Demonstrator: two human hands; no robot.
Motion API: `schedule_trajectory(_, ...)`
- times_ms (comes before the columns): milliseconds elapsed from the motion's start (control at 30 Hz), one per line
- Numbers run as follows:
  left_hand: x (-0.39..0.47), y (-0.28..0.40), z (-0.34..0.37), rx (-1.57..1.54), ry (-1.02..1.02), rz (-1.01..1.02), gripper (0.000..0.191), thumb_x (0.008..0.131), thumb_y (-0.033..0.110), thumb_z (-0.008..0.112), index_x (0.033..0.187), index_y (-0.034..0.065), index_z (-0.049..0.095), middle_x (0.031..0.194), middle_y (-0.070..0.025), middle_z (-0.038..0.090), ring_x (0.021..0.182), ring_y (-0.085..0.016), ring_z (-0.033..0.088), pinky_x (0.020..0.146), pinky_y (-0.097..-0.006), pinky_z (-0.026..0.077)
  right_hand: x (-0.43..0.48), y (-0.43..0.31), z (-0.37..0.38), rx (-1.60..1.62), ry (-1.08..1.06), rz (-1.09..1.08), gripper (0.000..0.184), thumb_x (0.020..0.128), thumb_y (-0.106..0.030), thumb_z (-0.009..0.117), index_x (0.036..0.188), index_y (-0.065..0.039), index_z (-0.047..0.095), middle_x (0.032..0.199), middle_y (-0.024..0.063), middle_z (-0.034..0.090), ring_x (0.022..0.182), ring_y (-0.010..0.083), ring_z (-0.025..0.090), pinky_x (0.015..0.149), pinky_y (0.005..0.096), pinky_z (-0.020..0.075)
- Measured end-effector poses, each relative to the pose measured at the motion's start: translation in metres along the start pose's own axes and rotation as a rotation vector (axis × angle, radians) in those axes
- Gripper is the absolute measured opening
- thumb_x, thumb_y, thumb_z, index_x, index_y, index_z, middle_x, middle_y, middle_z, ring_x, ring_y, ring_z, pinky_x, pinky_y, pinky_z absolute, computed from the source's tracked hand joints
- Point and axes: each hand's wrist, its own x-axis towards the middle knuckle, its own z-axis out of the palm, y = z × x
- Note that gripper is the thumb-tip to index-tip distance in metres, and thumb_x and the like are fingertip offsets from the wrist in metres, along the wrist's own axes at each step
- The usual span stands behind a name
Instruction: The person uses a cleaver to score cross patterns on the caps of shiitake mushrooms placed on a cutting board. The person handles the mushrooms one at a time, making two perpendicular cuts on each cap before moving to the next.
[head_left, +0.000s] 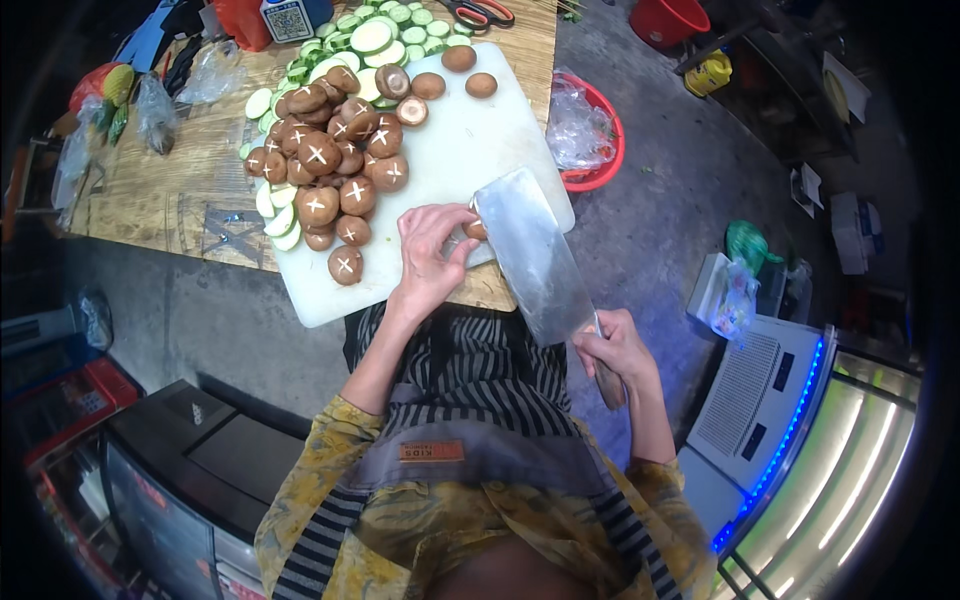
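Observation:
My left hand grips a brown mushroom between thumb and fingertips, low over the front of a white cutting board. In my right hand is the wooden handle of a cleaver. Its broad blade slants up and left, with the far corner at the mushroom and hiding part of it. Left on the board lies a heap of mushrooms, many with a white cross cut in the cap. A few uncrossed mushrooms rest near the far edge. One crossed mushroom sits apart at the front.
Sliced zucchini lies behind and left of the heap. Black and red scissors rest at the wooden table's far side. On the floor to the right stands a red basin with plastic bags in it. Plastic bags lie on the table's left.

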Motion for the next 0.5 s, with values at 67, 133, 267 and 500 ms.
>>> schedule_trajectory(67, 0.0, 0.0, 0.0, 0.008, 0.001, 0.001, 0.033, 0.066, 0.003, 0.077, 0.097, 0.007, 0.067, 0.104, -0.006, 0.067, 0.1, -0.024, 0.059, 0.093, -0.0355, 0.036, -0.004, 0.003, -0.004, 0.021, -0.015, 0.017, 0.006, 0.082, -0.001, 0.061, 0.08, 0.005, 0.061, 0.055, 0.0053, 0.057, 0.044, 0.0118, 0.053, 0.042, 0.025, 0.043)
schedule_trajectory(133, 0.001, 0.002, -0.001, 0.013, 0.0, 0.003, 0.033, 0.066, 0.003, 0.077, 0.097, 0.0069, 0.067, 0.104, -0.0065, 0.067, 0.1, -0.024, 0.059, 0.093, -0.0356, 0.036, -0.008, 0.007, -0.006, 0.058, -0.032, 0.019, 0.007, 0.082, -0.002, 0.061, 0.081, 0.005, 0.062, 0.054, 0.0059, 0.056, 0.043, 0.0124, 0.052, 0.042, 0.025, 0.042)
schedule_trajectory(267, 0.001, 0.002, -0.002, 0.016, -0.011, 0.003, 0.034, 0.065, 0.004, 0.077, 0.098, 0.007, 0.066, 0.105, -0.0073, 0.067, 0.101, -0.025, 0.058, 0.094, -0.0356, 0.035, -0.006, 0.012, -0.009, 0.22, -0.049, -0.006, 0.007, 0.081, -0.001, 0.061, 0.083, 0.005, 0.062, 0.054, 0.0062, 0.055, 0.042, 0.0126, 0.052, 0.041, 0.0247, 0.0412)
schedule_trajectory(500, 0.001, 0.007, -0.001, 0.089, -0.037, 0.008, 0.051, 0.062, 0.01, 0.081, 0.109, 0.0065, 0.06, 0.107, -0.008, 0.062, 0.105, -0.026, 0.055, 0.1, -0.0403, 0.029, -0.004, 0.005, -0.011, 0.255, 0.023, -0.047, 0.005, 0.083, -0.002, 0.062, 0.083, 0.003, 0.061, 0.057, 0.0053, 0.057, 0.043, 0.012, 0.053, 0.041, 0.0242, 0.0425)
